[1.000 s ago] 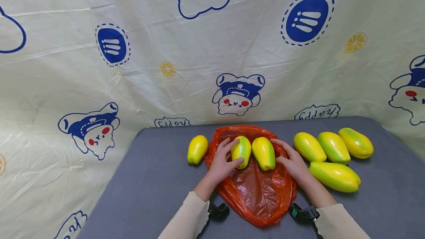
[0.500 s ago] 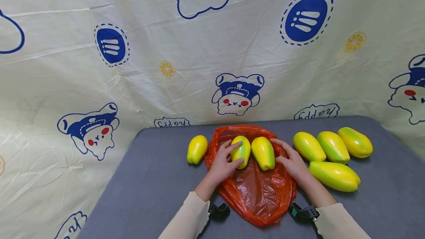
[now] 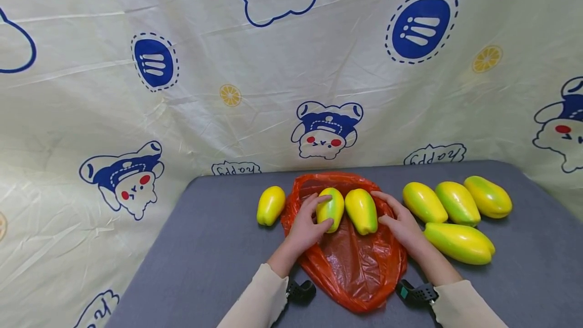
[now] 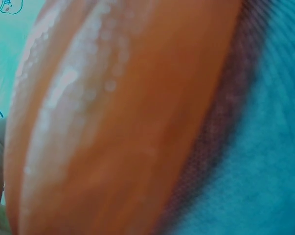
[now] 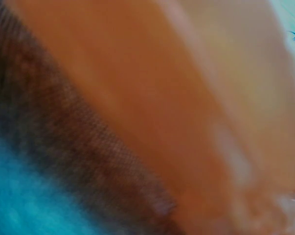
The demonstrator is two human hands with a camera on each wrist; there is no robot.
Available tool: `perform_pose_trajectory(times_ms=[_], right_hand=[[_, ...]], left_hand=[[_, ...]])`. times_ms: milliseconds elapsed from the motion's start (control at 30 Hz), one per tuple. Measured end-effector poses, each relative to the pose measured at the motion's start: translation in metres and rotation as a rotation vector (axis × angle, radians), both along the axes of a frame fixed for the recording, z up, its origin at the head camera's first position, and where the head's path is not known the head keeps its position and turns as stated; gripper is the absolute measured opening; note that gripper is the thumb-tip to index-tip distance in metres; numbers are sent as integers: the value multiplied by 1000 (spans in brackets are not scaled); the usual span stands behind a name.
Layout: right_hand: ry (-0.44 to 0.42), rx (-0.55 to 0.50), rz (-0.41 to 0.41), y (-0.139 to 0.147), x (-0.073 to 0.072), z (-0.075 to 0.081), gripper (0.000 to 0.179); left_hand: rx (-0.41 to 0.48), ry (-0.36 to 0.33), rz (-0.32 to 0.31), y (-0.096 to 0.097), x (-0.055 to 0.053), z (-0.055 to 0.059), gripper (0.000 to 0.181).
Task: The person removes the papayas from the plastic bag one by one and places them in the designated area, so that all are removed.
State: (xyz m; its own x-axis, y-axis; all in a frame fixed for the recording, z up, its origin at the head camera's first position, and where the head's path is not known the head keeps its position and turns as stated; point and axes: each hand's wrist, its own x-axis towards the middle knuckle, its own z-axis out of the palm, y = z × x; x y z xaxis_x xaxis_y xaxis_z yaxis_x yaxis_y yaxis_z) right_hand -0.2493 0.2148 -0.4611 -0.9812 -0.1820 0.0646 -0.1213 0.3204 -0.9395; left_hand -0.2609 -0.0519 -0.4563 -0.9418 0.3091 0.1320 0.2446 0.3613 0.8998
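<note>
My left hand [image 3: 304,224] curves around the left papaya [image 3: 334,206], with its index finger and thumb overlapping the yellow-green fruit. Beside it a second papaya [image 3: 361,210] lies in the open red plastic bag [image 3: 352,267]. At the bag's right side is my right hand [image 3: 403,221], fingers extended, with index and thumb tips right at the second papaya's edge. In the left wrist view the red bag [image 4: 147,117] fills most of the picture, blurred, and a bit of hand shows at the left border. Blurred bag plastic [image 5: 137,83] also covers most of the right wrist view.
One papaya [image 3: 271,205] lies left of the bag. Several more, among them a front one [image 3: 460,243], are grouped on the right. All rest on a grey table [image 3: 200,267], backed by a printed curtain [image 3: 255,130]. Each wrist wears a black band [image 3: 416,291].
</note>
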Motion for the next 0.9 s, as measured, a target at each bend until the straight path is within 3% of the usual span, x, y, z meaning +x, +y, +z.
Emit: perform_pose_trajectory(times_ms=[900], right_hand=[[7, 9, 1, 0, 1, 1, 64]], left_hand=[[0, 12, 64, 4, 3, 4, 51]])
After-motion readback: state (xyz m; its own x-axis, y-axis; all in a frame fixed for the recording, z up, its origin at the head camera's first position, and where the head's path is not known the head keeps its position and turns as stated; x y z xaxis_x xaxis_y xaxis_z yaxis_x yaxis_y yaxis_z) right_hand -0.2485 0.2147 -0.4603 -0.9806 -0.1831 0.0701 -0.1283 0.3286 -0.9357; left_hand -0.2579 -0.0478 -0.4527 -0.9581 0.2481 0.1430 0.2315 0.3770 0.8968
